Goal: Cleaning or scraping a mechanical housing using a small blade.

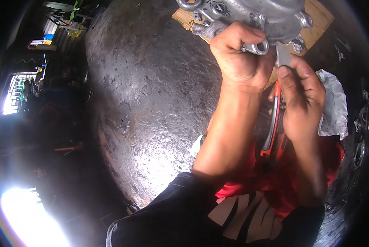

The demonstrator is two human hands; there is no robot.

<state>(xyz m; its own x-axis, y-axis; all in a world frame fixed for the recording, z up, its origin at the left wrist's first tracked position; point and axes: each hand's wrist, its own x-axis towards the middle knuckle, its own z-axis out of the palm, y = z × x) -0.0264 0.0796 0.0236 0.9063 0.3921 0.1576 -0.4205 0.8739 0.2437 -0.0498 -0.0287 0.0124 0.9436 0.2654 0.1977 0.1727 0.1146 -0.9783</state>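
Observation:
A silvery cast-metal engine casing (266, 16) lies at the top of the view. My left hand (240, 61) is closed round its near edge, the thumb lying beside a ring-shaped lug (259, 47). Close by on the right, my right hand (301, 90) grips a tool with a flat grey blade (282, 55) and a long red-and-grey handle (273, 119). My thumb presses on the blade, and its tip is at the casing's near edge. Whether it touches the metal I cannot tell. A grey cloth (209, 29) shows left of my left hand.
Brown cardboard (321, 18) lies under the casing on a dark, uneven floor (151, 82). Crumpled white plastic (334, 103) is right of my right hand. Metal parts (359, 154) lie at the far right edge. Shelves with clutter (69, 29) stand at far left.

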